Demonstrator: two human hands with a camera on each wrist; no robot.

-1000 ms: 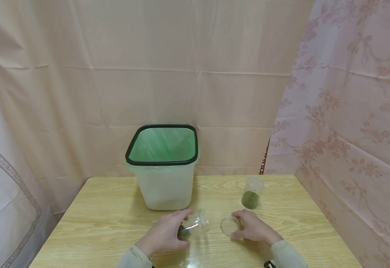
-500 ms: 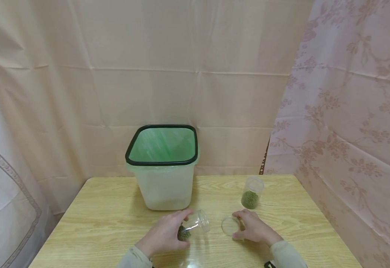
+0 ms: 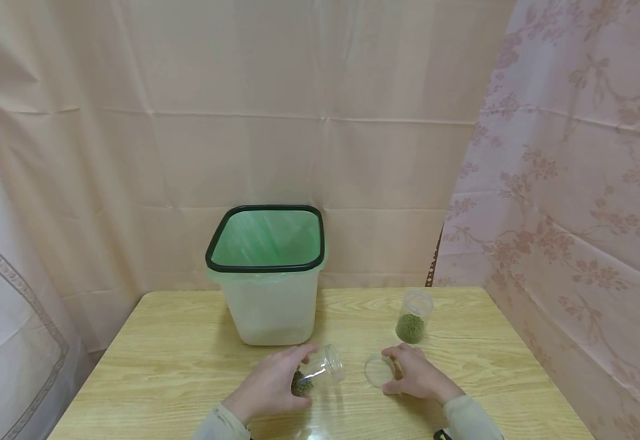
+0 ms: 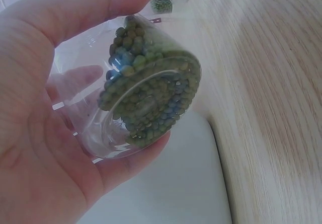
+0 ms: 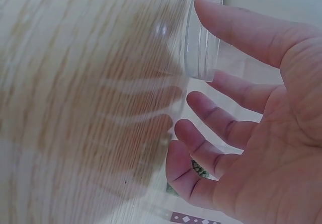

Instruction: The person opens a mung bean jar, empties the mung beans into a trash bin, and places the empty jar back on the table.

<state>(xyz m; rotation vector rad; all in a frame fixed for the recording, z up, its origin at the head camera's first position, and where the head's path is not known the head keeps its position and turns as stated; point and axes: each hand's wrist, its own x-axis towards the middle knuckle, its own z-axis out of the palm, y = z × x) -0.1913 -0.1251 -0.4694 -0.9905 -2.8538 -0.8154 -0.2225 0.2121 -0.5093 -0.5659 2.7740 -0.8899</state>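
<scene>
My left hand [image 3: 275,382] grips a clear jar [image 3: 322,365] that lies tilted, its open mouth facing right. Small green beans [image 4: 151,98], which look like mung beans, are gathered at the jar's bottom end in the left wrist view. On the right, the thumb and index finger of my right hand [image 3: 417,373] pinch a round clear lid [image 5: 201,48] by its edge. The lid is apart from the jar's mouth, a little above or at the table. The other right fingers are bent and hold nothing.
A second clear jar [image 3: 411,327] with green beans stands upright behind my right hand. A white bin [image 3: 275,311] with a green liner and black rim ring stands at the back of the wooden table [image 3: 160,342]. Curtains [image 3: 380,153] hang behind and at both sides.
My right hand and the lid have shifted very slightly to the right, away from the jar. The left hand and its jar have stayed in place.
</scene>
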